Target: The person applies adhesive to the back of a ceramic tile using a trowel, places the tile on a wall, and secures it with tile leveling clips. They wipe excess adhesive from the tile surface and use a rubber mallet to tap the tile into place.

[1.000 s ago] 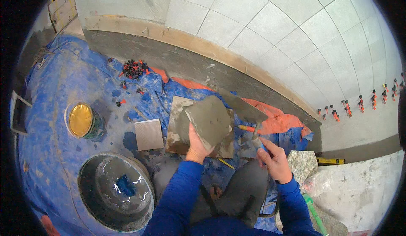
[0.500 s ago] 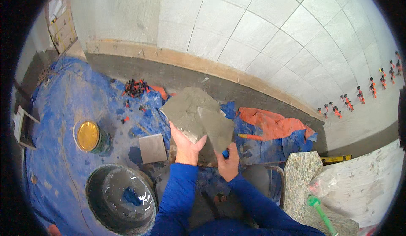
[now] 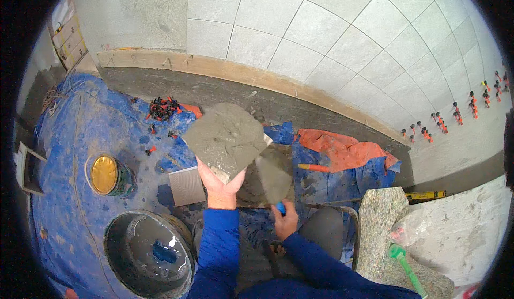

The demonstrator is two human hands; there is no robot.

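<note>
The left hand (image 3: pixel 221 189) is clamped on the near corner of a mortar-covered tile (image 3: pixel 227 137), bearing it from below above the blue tarp (image 3: pixel 53 192), toward the tarp's far edge; the right hand (image 3: pixel 286 223) is closed around the handle of a trowel (image 3: pixel 276 177), its blade near the tile's right corner; red-and-black clips (image 3: pixel 163 108) lie heaped by that far edge; a bucket (image 3: pixel 116 240) stands well back from it.

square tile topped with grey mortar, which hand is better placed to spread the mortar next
Probably the right hand: it holds the blue-handled, grey-bladed trowel beside the tile, while the left hand is occupied supporting that tile.
</note>
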